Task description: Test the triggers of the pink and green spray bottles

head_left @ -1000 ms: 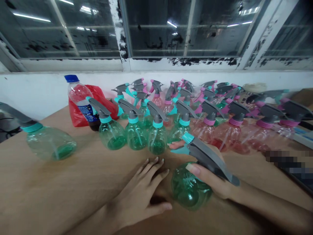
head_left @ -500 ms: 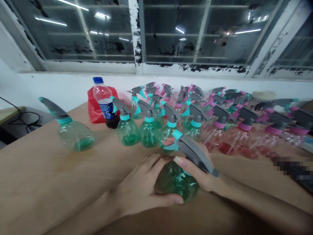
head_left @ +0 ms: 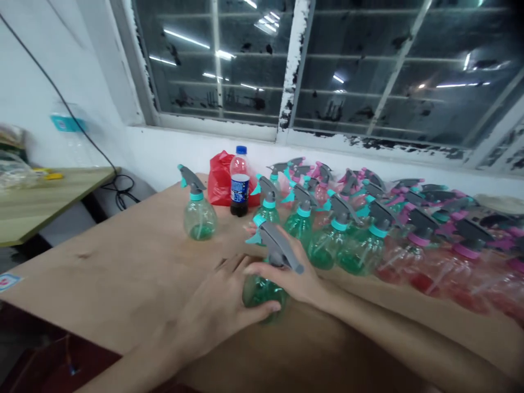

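Observation:
A green spray bottle [head_left: 264, 292] with a grey and teal trigger head is held between my hands above the near part of the table. My right hand [head_left: 292, 273] wraps its neck just under the spray head, thumb on the near side. Around the bottle's round body curves my left hand [head_left: 231, 295], its thumb along the lower front and its fingertips hidden behind. Another green spray bottle [head_left: 200, 218] stands alone beyond my left hand. A row of green spray bottles [head_left: 327, 245] stands past my right hand.
Pink spray bottles [head_left: 440, 267] fill the right side of the table [head_left: 135, 273]. A cola bottle [head_left: 239, 188] stands before a red plastic bag [head_left: 220, 180] near the wall. At far left, a second table [head_left: 61, 196] sits across a gap with a black cable [head_left: 118, 188].
My left hand has gone from lying on the table to curving around the held spray bottle. The view has turned left, bringing the second table into sight.

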A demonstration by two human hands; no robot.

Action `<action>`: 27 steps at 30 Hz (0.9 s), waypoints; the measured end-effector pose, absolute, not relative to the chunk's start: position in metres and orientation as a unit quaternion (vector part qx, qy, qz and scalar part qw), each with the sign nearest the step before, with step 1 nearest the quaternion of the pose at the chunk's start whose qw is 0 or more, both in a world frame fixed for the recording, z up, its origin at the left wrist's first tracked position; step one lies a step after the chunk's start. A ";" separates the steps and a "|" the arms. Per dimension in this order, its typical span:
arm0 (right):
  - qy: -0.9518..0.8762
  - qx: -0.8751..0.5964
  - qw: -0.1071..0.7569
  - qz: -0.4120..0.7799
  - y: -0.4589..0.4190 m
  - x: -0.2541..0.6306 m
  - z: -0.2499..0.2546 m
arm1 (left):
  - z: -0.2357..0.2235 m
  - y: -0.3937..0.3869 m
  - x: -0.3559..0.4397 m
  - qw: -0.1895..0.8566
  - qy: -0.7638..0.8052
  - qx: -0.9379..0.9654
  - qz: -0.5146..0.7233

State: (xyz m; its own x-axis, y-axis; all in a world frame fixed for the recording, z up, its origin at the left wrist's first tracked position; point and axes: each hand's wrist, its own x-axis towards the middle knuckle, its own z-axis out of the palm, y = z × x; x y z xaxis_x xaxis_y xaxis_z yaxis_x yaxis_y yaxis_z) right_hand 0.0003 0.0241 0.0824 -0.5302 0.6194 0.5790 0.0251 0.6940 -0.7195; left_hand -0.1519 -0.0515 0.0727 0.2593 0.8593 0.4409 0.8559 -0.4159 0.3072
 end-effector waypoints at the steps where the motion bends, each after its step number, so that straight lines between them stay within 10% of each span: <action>1: -0.826 -0.202 0.414 0.325 0.025 -0.004 0.087 | 0.072 -0.051 -0.162 -0.012 0.544 0.794 0.271; 15: -0.861 -0.449 0.240 -0.010 0.085 -0.008 0.187 | 0.088 0.014 -0.228 -0.163 0.663 0.714 0.158; 27: -0.870 -0.469 0.135 -0.069 0.129 -0.042 0.168 | 0.103 0.040 -0.234 -0.222 0.644 0.722 0.120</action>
State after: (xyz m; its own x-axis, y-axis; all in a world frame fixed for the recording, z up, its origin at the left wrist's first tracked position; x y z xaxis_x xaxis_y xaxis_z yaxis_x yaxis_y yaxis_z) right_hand -0.0416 0.1286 0.1681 -0.5240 0.7976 0.2989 0.8346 0.5509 -0.0070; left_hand -0.2343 0.0397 0.1027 0.1417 0.8764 0.4603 0.9835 -0.0718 -0.1662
